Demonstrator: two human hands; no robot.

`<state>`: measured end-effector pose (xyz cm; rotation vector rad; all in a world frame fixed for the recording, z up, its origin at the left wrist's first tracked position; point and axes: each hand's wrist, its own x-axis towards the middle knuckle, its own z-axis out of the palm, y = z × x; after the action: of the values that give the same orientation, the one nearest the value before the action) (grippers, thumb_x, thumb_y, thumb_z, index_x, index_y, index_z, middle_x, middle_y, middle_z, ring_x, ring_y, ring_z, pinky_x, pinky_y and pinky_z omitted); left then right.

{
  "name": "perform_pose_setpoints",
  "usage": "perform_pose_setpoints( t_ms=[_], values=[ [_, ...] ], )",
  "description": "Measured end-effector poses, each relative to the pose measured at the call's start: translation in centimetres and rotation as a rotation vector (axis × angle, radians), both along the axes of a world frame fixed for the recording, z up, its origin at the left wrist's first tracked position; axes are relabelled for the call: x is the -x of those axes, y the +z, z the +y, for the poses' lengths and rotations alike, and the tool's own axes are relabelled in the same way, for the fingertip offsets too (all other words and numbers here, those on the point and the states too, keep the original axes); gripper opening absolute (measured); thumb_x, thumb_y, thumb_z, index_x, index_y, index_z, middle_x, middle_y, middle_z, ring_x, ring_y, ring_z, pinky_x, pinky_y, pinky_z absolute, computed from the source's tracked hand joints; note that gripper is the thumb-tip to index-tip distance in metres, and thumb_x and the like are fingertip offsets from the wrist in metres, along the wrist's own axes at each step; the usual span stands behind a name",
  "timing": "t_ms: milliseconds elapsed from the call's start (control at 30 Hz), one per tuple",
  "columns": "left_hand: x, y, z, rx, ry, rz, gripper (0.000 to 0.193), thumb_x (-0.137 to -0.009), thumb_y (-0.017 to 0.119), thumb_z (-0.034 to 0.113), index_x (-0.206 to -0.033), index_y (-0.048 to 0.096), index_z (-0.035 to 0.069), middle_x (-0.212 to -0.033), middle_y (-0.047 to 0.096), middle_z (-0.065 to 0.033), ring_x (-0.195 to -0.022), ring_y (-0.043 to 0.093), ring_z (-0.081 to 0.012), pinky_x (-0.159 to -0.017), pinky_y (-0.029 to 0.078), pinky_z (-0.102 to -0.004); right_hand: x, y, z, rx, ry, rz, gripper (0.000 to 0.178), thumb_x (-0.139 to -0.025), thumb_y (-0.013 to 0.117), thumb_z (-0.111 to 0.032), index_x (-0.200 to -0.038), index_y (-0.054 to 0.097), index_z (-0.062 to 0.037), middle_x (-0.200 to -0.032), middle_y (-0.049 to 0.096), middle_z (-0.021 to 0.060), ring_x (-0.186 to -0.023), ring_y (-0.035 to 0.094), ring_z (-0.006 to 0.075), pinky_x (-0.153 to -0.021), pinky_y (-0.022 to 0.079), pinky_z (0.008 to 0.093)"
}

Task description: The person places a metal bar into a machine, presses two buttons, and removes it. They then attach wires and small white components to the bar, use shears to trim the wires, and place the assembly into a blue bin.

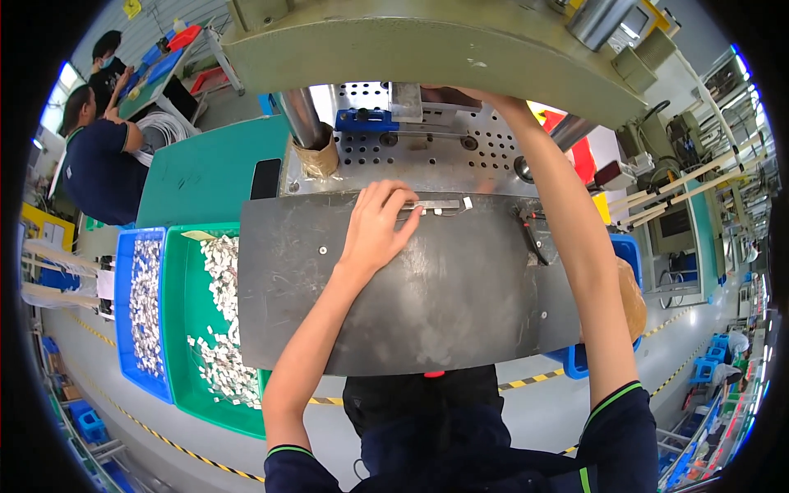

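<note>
Right now the left hand (pixel 376 226) lies palm down on the dark metal work plate (pixel 427 304) in the middle of the frame, fingers loosely curled, the fingertips (pixel 408 215) touching the near end of a thin metal strip (pixel 434 205) that lies flat along the plate's far edge. A small white tag (pixel 467 202) sits just beside the strip's right end. And the right arm stretches up the right side of the frame, the right hand (pixel 477 93) reaching in under the green machine head (pixel 427 49). Its fingers are hidden up there, so whether they grip anything, I cannot tell.

Just beside that hand, a blue block (pixel 366 120) and a grey metal fixture (pixel 406 102) sit on the perforated steel bed (pixel 427 152). A steel column (pixel 302 117) wrapped in brown tape at its foot rises at the bed's left. On the right part of the dark plate lies a black hand tool (pixel 531 232).

Down in the lower left, a green bin (pixel 182 329) holds a scatter of small white pieces (pixel 220 329), and a blue bin (pixel 125 312) touching its left side holds more of them. Another blue bin (pixel 626 246) peeks out behind the right forearm. Up in the upper left, two other people (pixel 103 148) work at a green table (pixel 205 172).
</note>
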<state>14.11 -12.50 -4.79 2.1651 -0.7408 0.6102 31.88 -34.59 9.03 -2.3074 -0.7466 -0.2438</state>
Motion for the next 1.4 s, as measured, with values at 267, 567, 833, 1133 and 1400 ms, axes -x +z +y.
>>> perform_pose_setpoints(
  t_ms=[267,567,833,1133,1400],
  values=[
    [6.3,3.7,2.3,0.157,0.095,0.215,0.028,-0.083,0.079,0.003,-0.109,0.070,0.003,-0.117,0.068,-0.0115,-0.112,0.065,-0.0327,-0.098,0.051,-0.0404,8.8,-2.9,-0.1,0.132,-0.319,-0.115,0.056,-0.071,0.089,-0.049,-0.090,0.068,-0.0009,-0.071,0.065,0.0106,-0.065,0.060,0.0261,-0.064,0.049,0.0412],
    [12.1,4.2,2.6,0.000,-0.094,0.347,0.060,-0.079,0.081,0.004,-0.136,0.063,0.004,-0.138,0.061,-0.0151,-0.130,0.056,-0.0366,-0.109,0.049,-0.0460,25.5,-8.6,-0.6,0.082,0.178,-0.240,0.065,-0.064,0.095,-0.032,-0.113,0.069,0.0006,-0.086,0.066,0.0092,-0.076,0.061,0.0267,-0.075,0.046,0.0407],
    [10.7,2.3,1.4,-0.070,-0.098,0.268,0.058,-0.064,0.089,0.000,-0.119,0.069,-0.002,-0.125,0.066,-0.0158,-0.118,0.065,-0.0374,-0.097,0.057,-0.0447,25.9,-10.2,-0.3,0.001,0.138,-0.102,0.065,-0.066,0.095,-0.031,-0.117,0.069,-0.0008,-0.097,0.067,0.0079,-0.087,0.060,0.0267,-0.080,0.045,0.0402],
    [7.9,3.0,2.0,-0.192,-0.037,0.213,0.052,-0.071,0.091,0.012,-0.117,0.072,-0.002,-0.111,0.066,-0.0135,-0.103,0.066,-0.0345,-0.088,0.057,-0.0437,24.9,-8.0,-3.3,-0.011,-0.149,-0.254,0.071,-0.061,0.096,-0.033,-0.121,0.070,-0.0045,-0.108,0.065,0.0086,-0.101,0.061,0.0281,-0.092,0.043,0.0440],
    [6.2,2.7,2.0,-0.124,-0.025,0.201,0.055,-0.072,0.093,0.015,-0.120,0.072,-0.001,-0.120,0.069,-0.0138,-0.111,0.067,-0.0341,-0.094,0.058,-0.0420,22.2,-10.6,-7.6,0.135,-0.435,-0.032,0.066,-0.065,0.098,-0.037,-0.112,0.075,0.0025,-0.092,0.062,0.0076,-0.090,0.059,0.0255,-0.086,0.046,0.0388]
  ],
)
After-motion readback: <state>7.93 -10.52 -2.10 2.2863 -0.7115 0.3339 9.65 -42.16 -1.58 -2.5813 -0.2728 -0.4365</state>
